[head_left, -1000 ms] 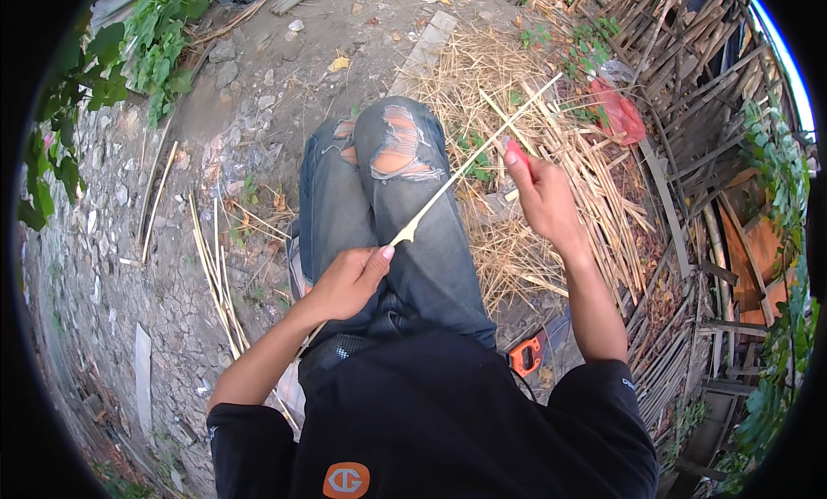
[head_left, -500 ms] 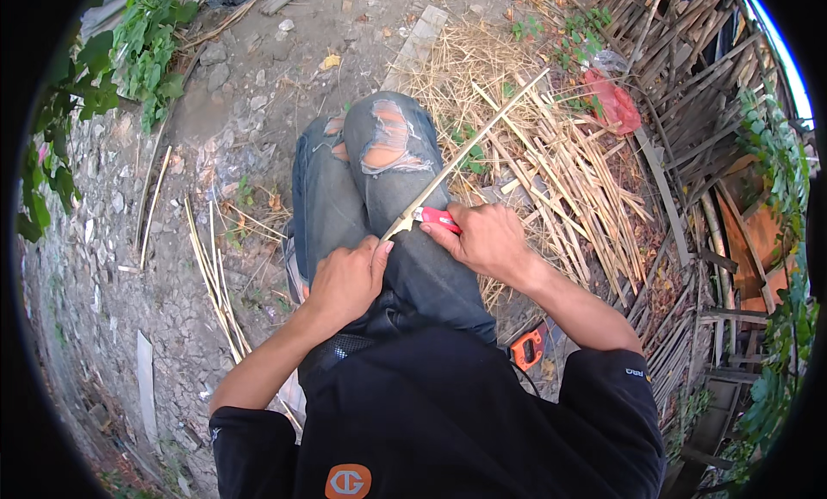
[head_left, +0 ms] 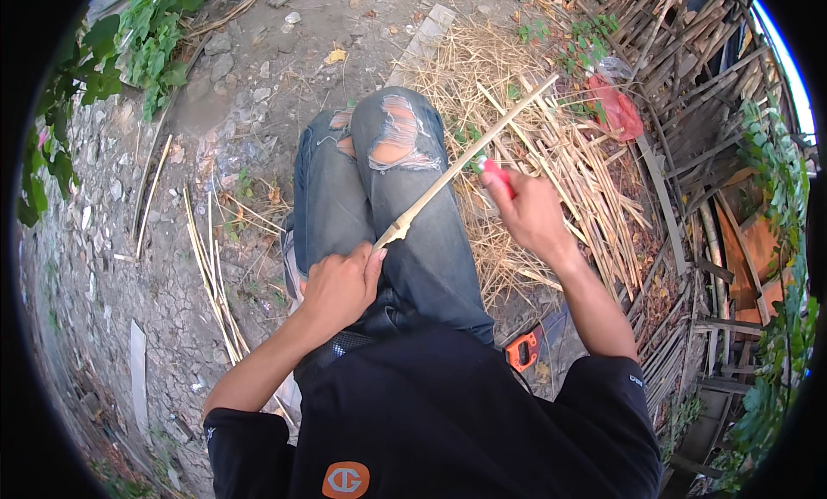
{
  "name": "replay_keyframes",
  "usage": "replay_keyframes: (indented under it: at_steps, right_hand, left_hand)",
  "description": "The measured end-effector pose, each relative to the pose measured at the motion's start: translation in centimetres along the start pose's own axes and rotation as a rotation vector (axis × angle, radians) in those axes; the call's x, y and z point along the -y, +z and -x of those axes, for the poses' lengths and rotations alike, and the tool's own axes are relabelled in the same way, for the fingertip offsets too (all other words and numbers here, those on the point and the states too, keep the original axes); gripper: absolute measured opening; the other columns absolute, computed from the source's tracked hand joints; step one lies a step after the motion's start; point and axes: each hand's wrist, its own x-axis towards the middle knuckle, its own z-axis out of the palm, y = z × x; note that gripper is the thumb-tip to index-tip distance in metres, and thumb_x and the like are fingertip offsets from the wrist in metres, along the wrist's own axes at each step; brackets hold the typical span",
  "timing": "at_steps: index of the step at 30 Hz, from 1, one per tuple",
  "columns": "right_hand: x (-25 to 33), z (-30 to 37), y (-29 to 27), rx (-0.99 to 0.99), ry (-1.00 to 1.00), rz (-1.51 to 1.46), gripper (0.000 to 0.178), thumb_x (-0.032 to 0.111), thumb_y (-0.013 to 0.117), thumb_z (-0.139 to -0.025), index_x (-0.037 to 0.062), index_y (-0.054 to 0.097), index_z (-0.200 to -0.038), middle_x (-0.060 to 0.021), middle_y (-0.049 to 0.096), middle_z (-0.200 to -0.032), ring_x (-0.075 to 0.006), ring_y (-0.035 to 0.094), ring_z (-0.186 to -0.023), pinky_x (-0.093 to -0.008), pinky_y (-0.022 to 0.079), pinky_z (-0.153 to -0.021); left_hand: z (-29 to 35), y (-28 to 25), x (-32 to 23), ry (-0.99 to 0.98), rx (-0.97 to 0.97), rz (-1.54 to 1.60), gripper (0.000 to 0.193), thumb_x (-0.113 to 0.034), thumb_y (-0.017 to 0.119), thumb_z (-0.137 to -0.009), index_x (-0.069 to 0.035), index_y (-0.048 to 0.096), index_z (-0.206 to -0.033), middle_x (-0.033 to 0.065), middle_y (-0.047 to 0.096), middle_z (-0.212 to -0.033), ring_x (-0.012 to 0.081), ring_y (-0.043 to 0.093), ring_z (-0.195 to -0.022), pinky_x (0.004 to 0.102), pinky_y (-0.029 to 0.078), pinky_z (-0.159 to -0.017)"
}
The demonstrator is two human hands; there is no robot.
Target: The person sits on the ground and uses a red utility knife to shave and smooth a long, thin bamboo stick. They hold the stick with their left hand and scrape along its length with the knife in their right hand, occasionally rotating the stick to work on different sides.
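Outdoors, stick (head_left: 459,166) in left hand (head_left: 341,283), red knife (head_left: 499,177) (apparently) in right hand (head_left: 536,215)

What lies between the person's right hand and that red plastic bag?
In the head view, a loose heap of pale sticks lies between the right hand and the red plastic bag.
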Motion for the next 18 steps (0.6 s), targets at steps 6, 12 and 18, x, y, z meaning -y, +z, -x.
replay_keyframes:
  at_steps: [6,12,18]
  right_hand:
    - [2.9,2.0,4.0,0.070,-0.134,0.089,0.062,0.057,0.058,-0.103,0.0002,0.072,-0.083,-0.0251,0.066,-0.064,-0.0464,0.069,-0.065,-0.0557,0.054,-0.064]
    - [-12.2,-8.2,-0.7,-0.249,0.299,-0.070,0.083,0.067,0.045,-0.106,-0.0042,0.067,-0.070,-0.0161,0.055,-0.054,-0.0273,0.053,-0.050,-0.0457,0.046,-0.056]
    - [-6.2,-4.7,-1.2,-0.196,0.116,-0.215,0.075,0.061,0.045,-0.110,-0.0002,0.067,-0.072,-0.0054,0.046,-0.049,-0.0147,0.042,-0.047,-0.0399,0.031,-0.048]
  left_hand:
    - [-1.4,0.3,-1.0,0.028,-0.049,-0.111,0.035,-0.034,0.053,-0.110,-0.003,0.061,-0.095,0.0206,0.065,-0.059,0.0438,0.068,-0.057,0.0554,0.053,-0.055]
    - [0.0,-0.4,-0.9,0.014,-0.029,-0.083,0.031,-0.031,0.056,-0.108,-0.003,0.061,-0.097,0.0220,0.063,-0.059,0.0462,0.067,-0.057,0.0568,0.052,-0.053]
    - [0.5,-0.2,-0.5,-0.005,-0.031,-0.114,0.030,-0.029,0.058,-0.107,-0.003,0.061,-0.094,0.0212,0.062,-0.057,0.0444,0.066,-0.056,0.0551,0.051,-0.051]
